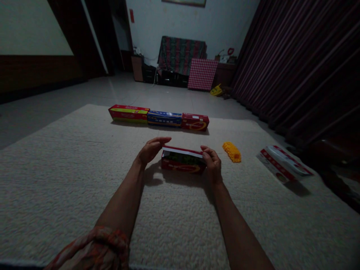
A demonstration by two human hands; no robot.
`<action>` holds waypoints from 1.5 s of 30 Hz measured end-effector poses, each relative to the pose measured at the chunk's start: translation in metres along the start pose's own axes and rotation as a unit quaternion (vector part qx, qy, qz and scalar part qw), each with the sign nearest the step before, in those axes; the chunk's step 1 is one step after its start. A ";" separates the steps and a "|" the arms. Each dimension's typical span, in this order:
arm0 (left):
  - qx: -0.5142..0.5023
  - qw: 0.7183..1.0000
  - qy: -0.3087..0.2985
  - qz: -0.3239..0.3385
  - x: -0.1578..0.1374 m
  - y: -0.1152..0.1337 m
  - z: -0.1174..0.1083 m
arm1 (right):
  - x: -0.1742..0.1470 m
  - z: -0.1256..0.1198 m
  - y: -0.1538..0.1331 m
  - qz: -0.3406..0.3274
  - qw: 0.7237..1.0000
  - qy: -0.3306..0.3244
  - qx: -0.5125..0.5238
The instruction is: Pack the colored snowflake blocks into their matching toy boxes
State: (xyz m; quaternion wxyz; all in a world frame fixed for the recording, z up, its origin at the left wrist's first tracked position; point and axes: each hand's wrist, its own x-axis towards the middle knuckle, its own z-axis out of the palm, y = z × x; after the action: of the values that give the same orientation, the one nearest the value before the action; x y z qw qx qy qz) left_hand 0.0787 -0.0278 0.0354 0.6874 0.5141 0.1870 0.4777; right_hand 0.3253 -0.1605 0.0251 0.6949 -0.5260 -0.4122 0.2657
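A long red cardboard box (pixel 183 167) lies on the cream quilted mat in front of me. Its lid flap (pixel 182 150) is raised, with a white inner edge, and dark green contents show inside, too dim to name. At the box's left end is my left hand (pixel 151 150), its fingers stretched out flat by the flap's corner. My right hand (pixel 213 164) grips the right end, thumb on the front corner and fingers bent behind the flap.
Beyond my hands, a red-and-green box (pixel 129 114), a blue box (pixel 164 119) and another red box (pixel 195 122) stand end to end. To the right lie a yellow bumpy object (pixel 232 151) and an opened red-and-white package (pixel 284 165). A dark curtain (pixel 295 63) hangs on the right.
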 end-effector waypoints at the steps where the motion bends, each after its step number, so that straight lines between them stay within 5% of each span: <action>1: 0.022 1.000 -0.008 -0.003 0.000 0.000 -0.001 | 0.000 -0.001 0.002 -0.002 1.000 -0.001 0.000; 9: 0.058 0.996 -0.056 -0.031 0.006 -0.013 -0.014 | 0.004 -0.007 0.023 -0.065 0.998 -0.014 -0.024; 45: 0.038 0.998 -0.017 -0.052 0.000 -0.020 -0.012 | -0.001 -0.011 0.029 -0.194 0.972 -0.023 -0.129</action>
State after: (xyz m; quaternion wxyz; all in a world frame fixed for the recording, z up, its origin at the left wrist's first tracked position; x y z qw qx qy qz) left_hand 0.0795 -0.0216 0.0133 0.6940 0.5376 0.2201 0.4253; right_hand 0.3359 -0.1573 -0.0041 0.6498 -0.5147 -0.5531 0.0827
